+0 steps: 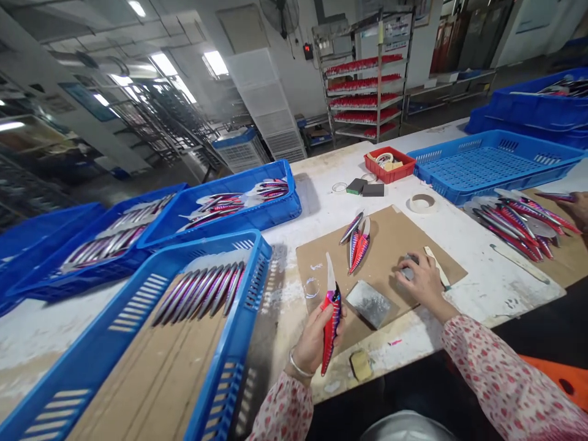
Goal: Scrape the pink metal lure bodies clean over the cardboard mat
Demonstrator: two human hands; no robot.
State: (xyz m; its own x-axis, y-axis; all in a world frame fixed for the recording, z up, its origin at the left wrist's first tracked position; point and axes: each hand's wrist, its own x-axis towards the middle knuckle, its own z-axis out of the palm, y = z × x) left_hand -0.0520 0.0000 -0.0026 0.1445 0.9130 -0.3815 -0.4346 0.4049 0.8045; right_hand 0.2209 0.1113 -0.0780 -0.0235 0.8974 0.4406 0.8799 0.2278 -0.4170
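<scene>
My left hand (311,343) is closed around a red and purple fishing lure (331,327), its pale clear lip pointing up and away. Over the cardboard sheet (312,254), my right hand (425,278) has its fingers closed on a small grey block (406,269), perhaps a sanding sponge. Between the hands lies a flat grey slab (370,304) with a whitish, worn top. Several more lures (359,245) rest on the far part of the cardboard. A white-handled tool (437,268) lies just beyond my right wrist.
A blue basket (261,251) at left holds a row of lures (202,291); blue trays (294,202) stand behind it. A red tray (389,165), tape roll (421,203) and dark blocks (373,190) sit farther back. Another person's hand (579,211) is at far right beside piled lures (514,223).
</scene>
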